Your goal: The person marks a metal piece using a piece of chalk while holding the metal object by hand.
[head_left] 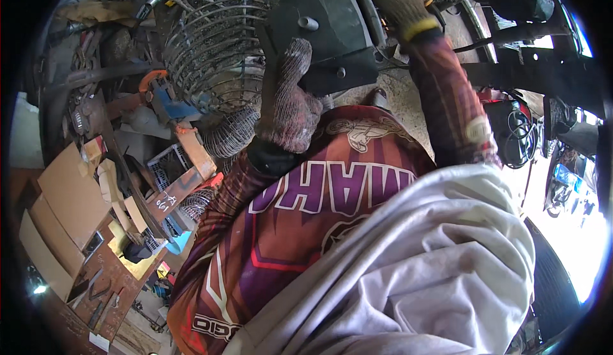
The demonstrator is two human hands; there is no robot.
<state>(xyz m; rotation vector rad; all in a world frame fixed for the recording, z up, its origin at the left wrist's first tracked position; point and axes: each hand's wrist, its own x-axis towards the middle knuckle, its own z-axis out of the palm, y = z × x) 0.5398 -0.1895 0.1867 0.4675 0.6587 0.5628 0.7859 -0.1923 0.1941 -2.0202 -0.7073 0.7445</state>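
Workshop [408,103], lettered shirt [294,234], hands [290,109] at apparent machine [338,23]

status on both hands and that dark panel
Left hand at dark panel, grip unclear. Right hand past panel's right side, partly out of frame. Wire coils left of panel.

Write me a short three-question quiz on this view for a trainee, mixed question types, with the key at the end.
1. True or false: the left hand and the right hand are both bare.

2. Choose one. Which of these is seen at the lower left of the picture?
A) a red bucket
B) brown cardboard
C) a bicycle

3. Short answer: as the picture shows it, on which side of the dark panel are the large wire coils?

Key
1. False; both are gloved.
2. B
3. The left side.
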